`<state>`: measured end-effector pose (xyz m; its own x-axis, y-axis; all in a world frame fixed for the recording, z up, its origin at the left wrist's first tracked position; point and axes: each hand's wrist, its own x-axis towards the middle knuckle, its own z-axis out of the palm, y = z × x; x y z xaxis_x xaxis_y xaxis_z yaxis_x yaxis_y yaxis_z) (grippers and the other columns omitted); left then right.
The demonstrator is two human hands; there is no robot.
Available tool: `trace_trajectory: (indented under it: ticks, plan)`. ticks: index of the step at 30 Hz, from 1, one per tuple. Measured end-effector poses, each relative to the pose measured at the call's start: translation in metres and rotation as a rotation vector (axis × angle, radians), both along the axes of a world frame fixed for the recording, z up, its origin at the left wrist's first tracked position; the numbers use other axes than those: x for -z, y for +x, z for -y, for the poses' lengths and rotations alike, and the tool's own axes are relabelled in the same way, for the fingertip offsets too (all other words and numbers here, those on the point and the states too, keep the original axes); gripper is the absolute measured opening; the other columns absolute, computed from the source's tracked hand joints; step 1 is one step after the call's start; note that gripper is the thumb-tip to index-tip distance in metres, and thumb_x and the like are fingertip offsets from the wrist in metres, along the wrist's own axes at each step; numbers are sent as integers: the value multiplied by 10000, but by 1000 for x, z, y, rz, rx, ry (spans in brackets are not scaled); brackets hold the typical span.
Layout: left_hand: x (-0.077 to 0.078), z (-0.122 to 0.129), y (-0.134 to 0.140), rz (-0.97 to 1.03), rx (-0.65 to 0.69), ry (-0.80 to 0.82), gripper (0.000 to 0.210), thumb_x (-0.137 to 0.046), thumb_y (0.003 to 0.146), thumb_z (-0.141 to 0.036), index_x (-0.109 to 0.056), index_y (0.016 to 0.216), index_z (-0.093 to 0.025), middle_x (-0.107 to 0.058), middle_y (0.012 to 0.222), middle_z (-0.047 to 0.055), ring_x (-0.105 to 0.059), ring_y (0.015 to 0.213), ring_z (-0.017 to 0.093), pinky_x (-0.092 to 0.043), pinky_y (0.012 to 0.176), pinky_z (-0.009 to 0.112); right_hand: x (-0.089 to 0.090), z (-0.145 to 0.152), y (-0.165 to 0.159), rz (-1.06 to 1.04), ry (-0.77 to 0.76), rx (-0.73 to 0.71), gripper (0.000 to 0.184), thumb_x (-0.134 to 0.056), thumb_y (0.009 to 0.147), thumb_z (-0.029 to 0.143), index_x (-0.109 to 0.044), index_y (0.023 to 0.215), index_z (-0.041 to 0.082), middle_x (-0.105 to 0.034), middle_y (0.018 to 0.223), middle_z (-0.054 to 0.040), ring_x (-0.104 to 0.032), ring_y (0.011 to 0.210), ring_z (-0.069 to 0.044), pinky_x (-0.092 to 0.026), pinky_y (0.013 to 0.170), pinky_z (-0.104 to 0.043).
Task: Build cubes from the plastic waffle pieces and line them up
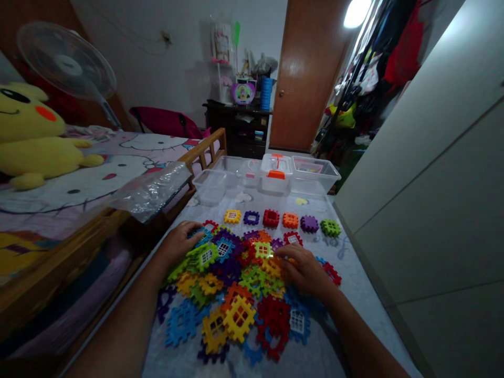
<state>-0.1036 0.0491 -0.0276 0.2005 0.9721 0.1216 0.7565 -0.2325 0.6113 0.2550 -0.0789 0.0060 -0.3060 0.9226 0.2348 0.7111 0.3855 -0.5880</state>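
Note:
A heap of colourful plastic interlocking building blocks, square with notched edges, covers the near part of the table. My left hand (184,242) rests at the heap's left side, fingers stretched over a blue block (203,237). Close by lie a green block with a white window grid (207,256) and a blue window block (224,249). My right hand (302,265) lies on the heap's right side, fingers apart and loosely bent. Its fingertips reach beside a yellow-green window block (263,250) and over orange blocks (272,268). Neither hand visibly lifts a block.
Behind the heap runs a row of blocks sorted by colour, from yellow (232,216) to green (331,227). Clear plastic bins (212,189) and a lidded box with an orange handle (276,176) stand farther back. A wooden bed rail (205,149) borders the left, a pale cabinet (429,210) the right.

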Motion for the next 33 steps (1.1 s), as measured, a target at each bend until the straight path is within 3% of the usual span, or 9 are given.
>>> trace_trajectory:
  ticks: [3,6,14,19,22,28,33]
  plan:
    - [2,-1,-1,3,2,6,532,-517,747,-618,-696,986,-178,-683,1034,83,-640,984,263,-497,892,340,3,-7,15,-62,52,150,284,-435,859,123,-672,993,206,-710,992,-61,-634,935,-199,-487,859,-361]
    - [3,-2,-1,2,9,8,534,-514,751,-618,-694,989,-176,-685,1034,83,-641,981,264,-496,892,345,9,-18,31,4,85,339,315,-435,837,97,-685,1009,180,-709,1014,-88,-606,975,-230,-474,888,-391]
    - [4,-2,-2,-5,10,26,534,-510,753,-628,-701,976,-182,-695,1037,83,-645,986,269,-490,904,351,21,-32,37,291,-8,311,431,-529,815,82,-625,1225,173,-614,1293,-106,-530,1129,-257,-410,981,-402]
    - [5,-2,-3,-10,11,20,537,-515,754,-627,-700,993,-184,-694,1036,81,-647,982,265,-497,881,333,22,-36,40,302,35,255,214,-563,866,183,-705,1024,205,-653,1186,-89,-546,1072,-242,-414,954,-391]
    - [5,-3,-3,-17,14,7,554,-509,754,-638,-698,1003,-180,-690,1038,83,-644,981,265,-496,881,333,20,-38,43,224,85,260,211,-493,909,220,-696,965,195,-683,1086,-94,-570,1003,-230,-427,919,-376]
    - [5,-4,-3,-8,-1,-19,581,-505,735,-657,-691,1008,-179,-685,1060,93,-636,999,282,-492,890,353,4,-28,61,-10,44,444,329,-348,949,324,-645,931,185,-662,777,-59,-598,716,-195,-460,674,-301]
    - [5,-4,-4,-5,17,-20,593,-507,739,-667,-685,1009,-171,-681,1063,105,-632,1010,286,-487,909,366,-2,-16,87,-193,-71,569,332,-375,910,380,-639,964,186,-603,642,-14,-570,582,-172,-427,552,-270]
